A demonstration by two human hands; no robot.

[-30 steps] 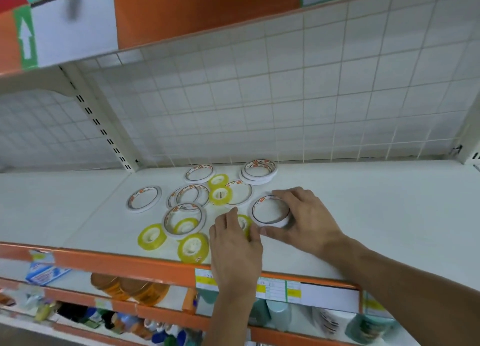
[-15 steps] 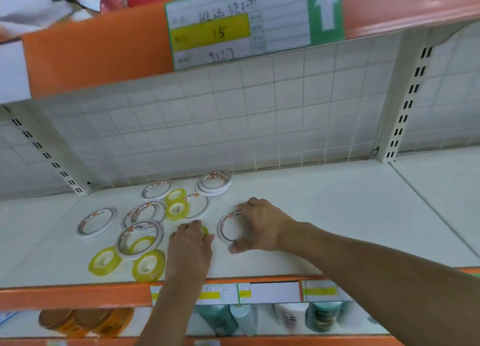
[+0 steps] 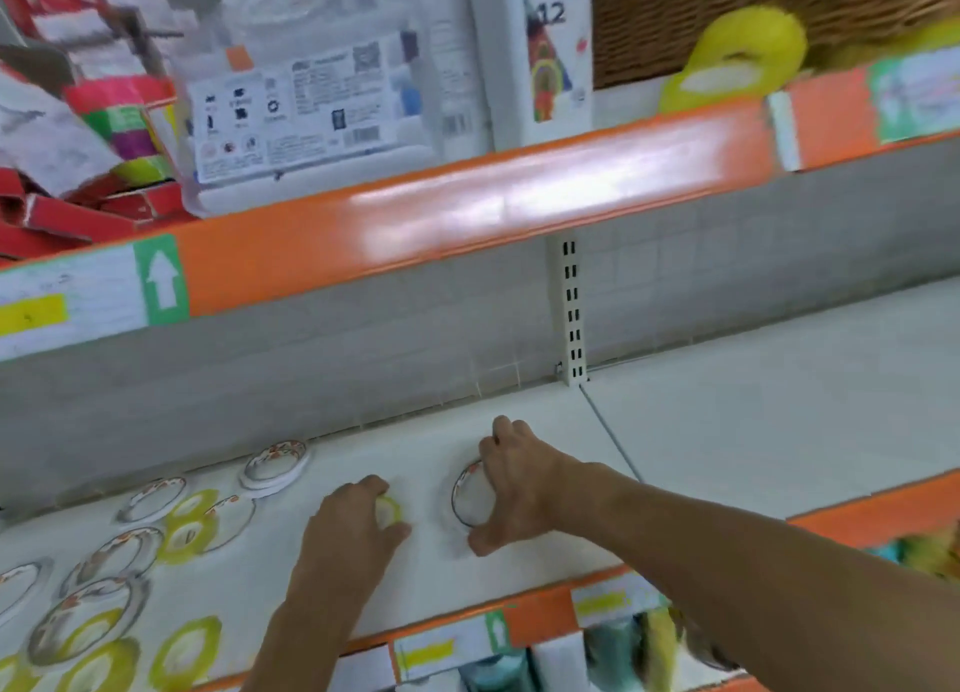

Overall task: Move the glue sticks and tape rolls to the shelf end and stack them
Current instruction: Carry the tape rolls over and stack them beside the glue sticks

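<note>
Your right hand (image 3: 511,488) holds a white roll (image 3: 470,494), with the fingers curled over its rim. The roll lies flat on the shelf (image 3: 727,421), a little short of the seam (image 3: 610,434) where the next shelf board starts. Your left hand (image 3: 345,527) pinches a small yellow roll (image 3: 388,509), just beside the white one but not touching it.

The other rolls (image 3: 156,530) lie spread out well to the left, some lapping over each other. A short pile (image 3: 275,462) of white ones sits near the back. You have no glue sticks in sight here.

Here is what could go wrong. The white roll is thin, and your fingers only hook its edge, so it may slip out if you slide it fast. It could also catch on the seam and flip or roll away. The yellow roll is small and mostly hidden under your fingers, so I cannot tell how firm that grip is. If it pops loose, it might roll off the orange front edge (image 3: 540,624) and drop to the bottles (image 3: 613,650) below. The picture is blurry, so your head is moving quickly. Slow down, or you may set a roll down crooked and tip the stack.
</note>
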